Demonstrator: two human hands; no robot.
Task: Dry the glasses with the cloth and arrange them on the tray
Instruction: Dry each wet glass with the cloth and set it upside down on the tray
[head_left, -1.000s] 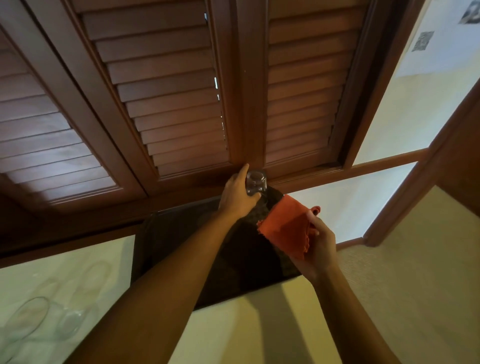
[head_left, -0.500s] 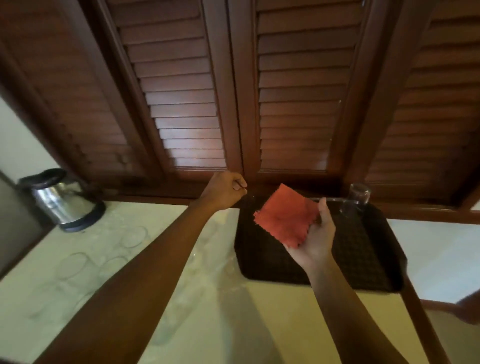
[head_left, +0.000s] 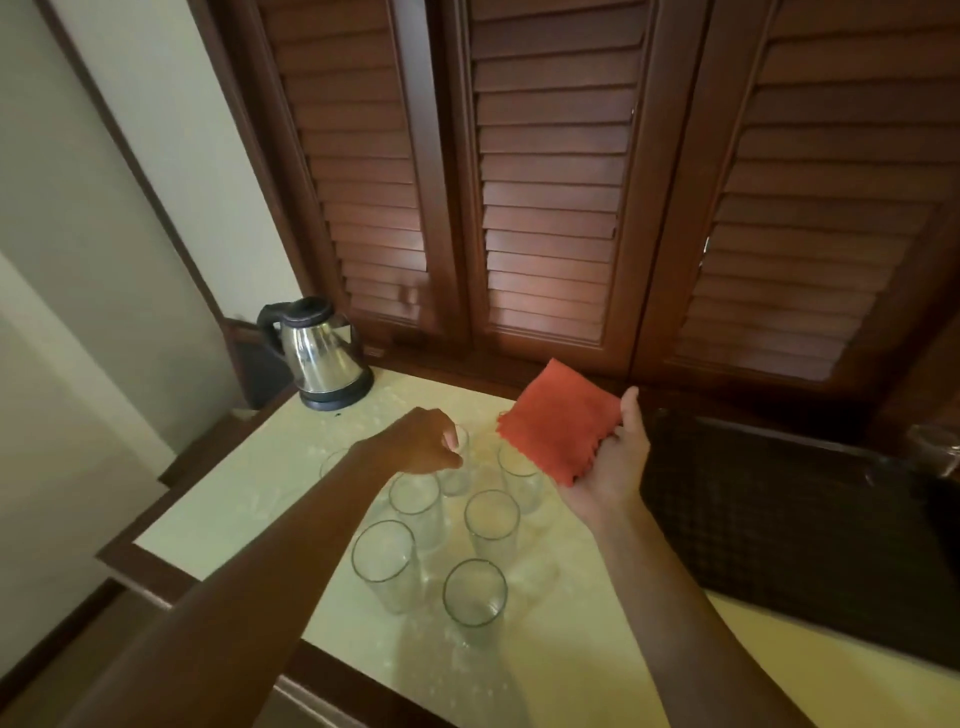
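Note:
Several clear glasses stand upright on the pale countertop (head_left: 249, 519); the nearest ones are a glass (head_left: 474, 595) and another (head_left: 385, 564). My left hand (head_left: 415, 441) reaches over them, and its fingertips pinch the rim of a far glass (head_left: 458, 475) that still stands on the counter. My right hand (head_left: 613, 467) is raised beside the group and holds an orange cloth (head_left: 561, 421) spread over its fingers. The black tray (head_left: 779, 519) lies to the right. One glass (head_left: 937, 452) stands at the tray's far right edge.
A steel electric kettle (head_left: 322, 353) with a black handle sits at the counter's back left corner. Dark wooden louvred shutters (head_left: 550, 208) rise behind the counter. The counter's wooden front edge (head_left: 156, 577) drops off at the left.
The view has swung left from the tray to the group of glasses. My left hand left the glass on the tray, crossed over and closed on a glass's rim. The cloth stayed in my right hand.

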